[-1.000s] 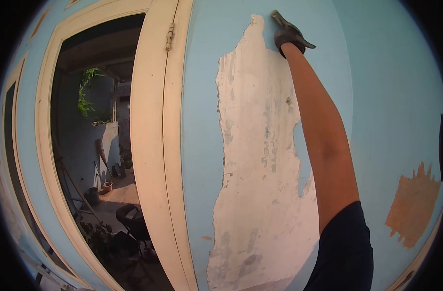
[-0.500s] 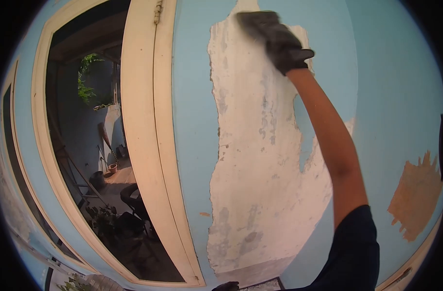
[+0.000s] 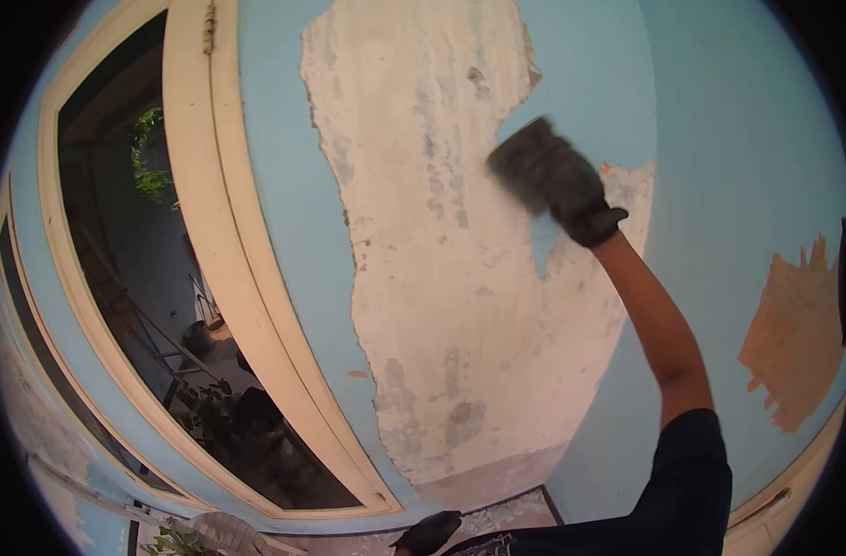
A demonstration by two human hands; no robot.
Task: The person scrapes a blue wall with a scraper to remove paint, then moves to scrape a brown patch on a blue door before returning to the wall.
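Observation:
My right hand (image 3: 582,206), in a black glove, is raised at the wall with its fingers over a dark, flat, squarish pad (image 3: 527,165). Motion blurs the pad, and its exact kind does not show. It lies at the right edge of a bare whitish patch (image 3: 414,278) where paint is gone, partly over a remaining strip of blue paint (image 3: 541,246). Low at the bottom edge is my left hand (image 3: 430,533), also black-gloved, away from the wall patch; its fingers cannot be made out clearly.
A cream door frame (image 3: 247,241) with a hinge borders the patch on the left, around dark glass. Blue wall (image 3: 719,139) continues to the right, with a brownish bare spot (image 3: 789,334). Paint flakes (image 3: 506,519) lie below, and a plant (image 3: 173,537) stands at lower left.
My right hand has swept down and rightward with the pad, from the patch's upper part to its right edge. The view has shifted, and more of my left hand shows.

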